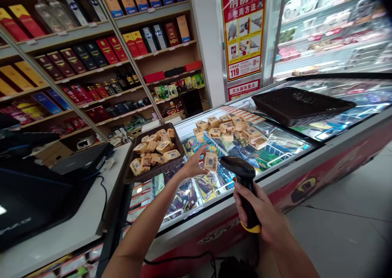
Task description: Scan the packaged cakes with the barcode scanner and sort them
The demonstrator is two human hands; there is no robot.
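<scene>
My left hand grips a small packaged snack, its barcode label turned toward me, above the glass freezer top. In my right hand is a black and yellow barcode scanner, held upright by its handle with its head pointing left at the pack. Just left of my left hand, a brown woven basket holds several similar packs. Beyond the scanner, several more packs lie piled on the freezer glass.
A dark, shallow basket rests farther right on the freezer. On the left, a counter carries a dark checkout machine. A black cable crosses below my arms. Stocked shelves line the back wall.
</scene>
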